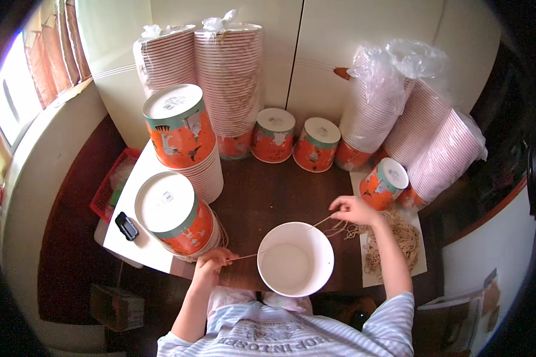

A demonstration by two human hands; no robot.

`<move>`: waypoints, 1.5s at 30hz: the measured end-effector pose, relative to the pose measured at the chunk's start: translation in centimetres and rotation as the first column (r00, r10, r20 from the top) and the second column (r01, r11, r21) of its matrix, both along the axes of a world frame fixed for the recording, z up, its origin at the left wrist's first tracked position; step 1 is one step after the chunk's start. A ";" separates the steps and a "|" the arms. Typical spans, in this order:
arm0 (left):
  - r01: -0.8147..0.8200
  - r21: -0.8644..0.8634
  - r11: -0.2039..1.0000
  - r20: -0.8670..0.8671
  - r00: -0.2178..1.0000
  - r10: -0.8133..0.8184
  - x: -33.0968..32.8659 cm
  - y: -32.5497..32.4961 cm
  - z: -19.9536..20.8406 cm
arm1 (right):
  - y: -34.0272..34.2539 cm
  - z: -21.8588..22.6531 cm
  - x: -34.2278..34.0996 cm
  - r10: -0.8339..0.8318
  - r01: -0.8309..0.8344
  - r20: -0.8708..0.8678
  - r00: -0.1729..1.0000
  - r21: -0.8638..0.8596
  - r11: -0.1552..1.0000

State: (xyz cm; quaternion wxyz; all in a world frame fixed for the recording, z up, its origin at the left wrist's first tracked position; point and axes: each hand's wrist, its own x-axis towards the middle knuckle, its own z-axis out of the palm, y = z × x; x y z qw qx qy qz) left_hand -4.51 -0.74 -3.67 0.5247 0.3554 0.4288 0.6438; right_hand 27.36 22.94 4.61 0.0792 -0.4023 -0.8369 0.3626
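A white paper bucket (323,262) stands open side up at the near edge of the table, in front of me. A thin tan cord (244,257) runs out from its left side to my left hand (215,260), whose fingers are closed on it. On the other side, the cord goes from the bucket's far right rim up to my right hand (354,212), which pinches it. Both stretches look fairly straight. Neither hand touches the bucket. Beneath my right forearm lies a tangled heap of the same cord (404,241).
Beside my left hand, an upside-down orange and green bucket (167,205) tops a stack; another stack (181,128) is behind it. Tall plastic-wrapped stacks (229,83) line the back, with more (446,152) at right. Single upturned buckets (274,135) stand between. A black object (125,226) lies far left.
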 end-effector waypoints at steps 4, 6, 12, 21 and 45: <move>0.029 0.204 0.979 0.290 0.953 -0.088 0.6 0.4 1.0 | 0.1 -2.0 3.3 -0.064 0.077 0.189 0.980 -0.061 0.995; 0.050 0.279 0.959 0.339 0.929 -0.147 1.0 1.1 1.6 | -1.3 -0.7 2.7 0.039 0.006 0.447 0.894 -0.099 0.995; 0.198 0.274 0.941 0.419 0.856 -0.302 1.5 3.7 4.9 | -6.6 1.4 -3.4 0.103 -0.120 0.063 0.993 0.630 0.767; 0.307 -0.046 0.950 -0.099 0.945 -0.311 3.5 5.3 7.4 | -11.0 -1.5 -9.1 0.371 -0.417 0.196 0.908 0.507 0.754; 0.368 0.141 0.919 -0.718 0.677 -0.161 3.5 4.8 9.2 | -11.7 3.2 -9.6 0.386 -0.234 -0.302 0.872 0.436 0.869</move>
